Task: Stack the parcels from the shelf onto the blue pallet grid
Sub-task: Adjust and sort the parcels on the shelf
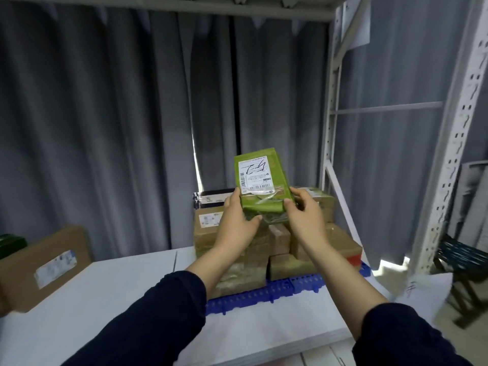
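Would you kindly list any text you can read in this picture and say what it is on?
Label on green parcel: handwritten mark, upside down, unclear; print too small to read.
Label on left box: blurred.
Labels on stacked boxes: too small to read.

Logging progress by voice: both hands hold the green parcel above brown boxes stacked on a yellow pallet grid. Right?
Not quite. The head view shows the pallet grid is blue, not yellow. The left hand and right hand do both hold the green parcel above the stacked brown boxes.
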